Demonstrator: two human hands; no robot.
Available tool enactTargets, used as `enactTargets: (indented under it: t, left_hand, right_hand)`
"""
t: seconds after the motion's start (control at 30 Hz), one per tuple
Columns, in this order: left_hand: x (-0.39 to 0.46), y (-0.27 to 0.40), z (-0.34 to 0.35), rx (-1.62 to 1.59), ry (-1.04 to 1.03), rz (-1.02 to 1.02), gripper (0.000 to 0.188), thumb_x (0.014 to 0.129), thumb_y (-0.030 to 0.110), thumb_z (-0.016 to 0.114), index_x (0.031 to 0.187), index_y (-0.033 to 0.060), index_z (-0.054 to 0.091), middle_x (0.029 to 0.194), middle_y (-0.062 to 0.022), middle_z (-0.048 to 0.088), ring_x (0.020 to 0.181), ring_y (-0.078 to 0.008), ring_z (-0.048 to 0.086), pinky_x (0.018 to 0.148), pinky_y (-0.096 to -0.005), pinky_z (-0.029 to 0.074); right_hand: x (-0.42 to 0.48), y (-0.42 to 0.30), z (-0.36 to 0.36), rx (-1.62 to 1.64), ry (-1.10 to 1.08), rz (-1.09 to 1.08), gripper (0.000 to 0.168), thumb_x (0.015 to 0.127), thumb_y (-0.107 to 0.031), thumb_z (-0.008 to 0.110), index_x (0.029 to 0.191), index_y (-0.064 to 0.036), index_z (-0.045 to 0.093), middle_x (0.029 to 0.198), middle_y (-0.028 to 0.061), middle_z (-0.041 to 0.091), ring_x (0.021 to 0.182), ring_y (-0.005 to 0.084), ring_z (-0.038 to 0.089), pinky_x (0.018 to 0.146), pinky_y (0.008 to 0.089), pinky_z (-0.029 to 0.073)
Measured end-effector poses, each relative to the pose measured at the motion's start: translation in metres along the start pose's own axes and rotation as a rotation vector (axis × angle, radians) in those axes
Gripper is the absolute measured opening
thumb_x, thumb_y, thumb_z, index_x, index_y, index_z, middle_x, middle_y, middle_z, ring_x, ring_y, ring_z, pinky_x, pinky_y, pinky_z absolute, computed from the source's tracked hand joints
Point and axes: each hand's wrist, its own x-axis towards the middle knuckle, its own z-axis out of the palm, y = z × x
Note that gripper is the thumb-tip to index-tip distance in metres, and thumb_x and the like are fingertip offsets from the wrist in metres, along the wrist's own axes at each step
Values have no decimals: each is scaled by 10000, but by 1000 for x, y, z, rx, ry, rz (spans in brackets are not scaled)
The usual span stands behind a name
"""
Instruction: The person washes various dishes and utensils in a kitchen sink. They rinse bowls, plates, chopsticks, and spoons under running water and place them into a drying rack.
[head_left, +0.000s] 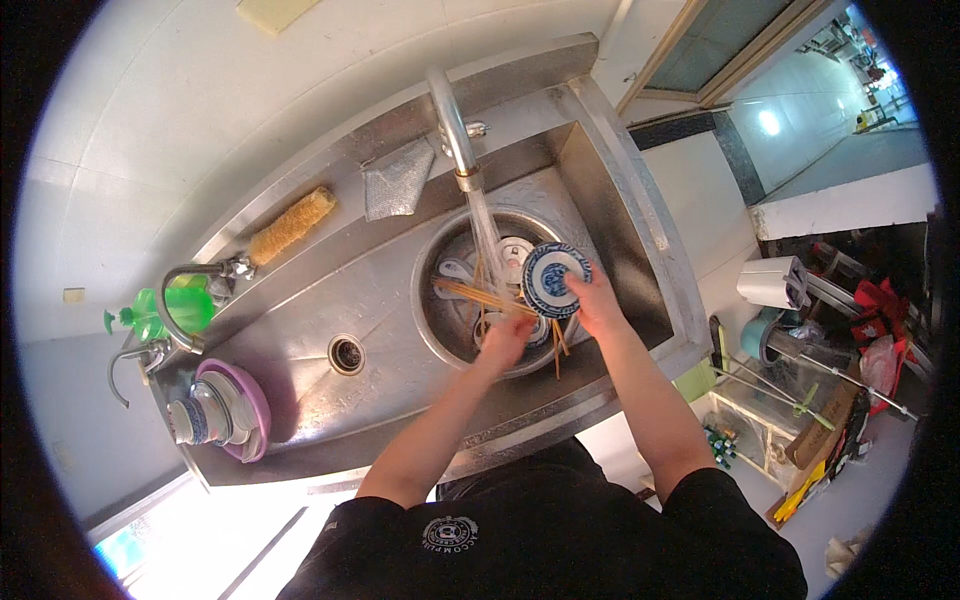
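My right hand (594, 298) grips a blue-and-white patterned dish (553, 279) by its rim, thumb across its face, above the right side of a round metal basin (421, 324). My left hand (513, 336) is blurred, low over the basin near the dish; whether it holds anything is unclear. Water (489, 238) runs from the metal faucet (454, 127) into the basin. Inside lie wooden chopsticks (474, 294), a pale spoon (453, 270) and other dishes, partly hidden by my hands. Several chopsticks lean out over the near rim.
A purple basin (262, 412) with stacked bowls stands at the sink's left end. Left of the metal basin is a drain (346, 354). Along the back ledge lie a yellow-brown scrubber (292, 225) and a silvery mesh cloth (397, 181). A green pump bottle (180, 307) stands behind a smaller tap (166, 300).
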Motion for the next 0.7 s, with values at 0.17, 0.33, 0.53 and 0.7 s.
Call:
enactTargets:
  t: [0.17,0.33,0.53,0.7]
  left_hand:
    - [-13,43,41,1001,-215,-100,493,816,100,582,1260,-14,402,1217,-221,458,994,-381,586,843,-434,503]
    - [9,21,64,1081,55,-205,748,798,288,686,1313,-66,275,1265,-251,341,1242,-379,369,897,-396,489]
    - [10,15,66,1137,45,-95,580,852,177,545,1330,-52,308,1332,-258,346,1054,-392,570,820,-407,527]
    - [2,16,46,1233,-231,18,381,875,147,486,1216,-20,461,1266,-230,478,879,-371,644,734,-431,547]
  right_hand:
    - [3,-1,-44,-52,99,-54,595,874,-34,586,1392,-24,295,1197,118,559,1062,217,559,899,357,452]
    - [-8,-3,-52,-36,178,33,600,874,-48,594,1400,-88,309,1193,75,569,1056,215,564,841,400,470]
    - [-10,1,-62,35,131,73,618,875,-66,599,1411,-105,293,1210,69,562,1054,208,564,825,456,447]
    - [4,14,-76,29,158,99,616,885,-90,586,1419,-114,280,1234,67,550,1067,230,559,845,492,426]
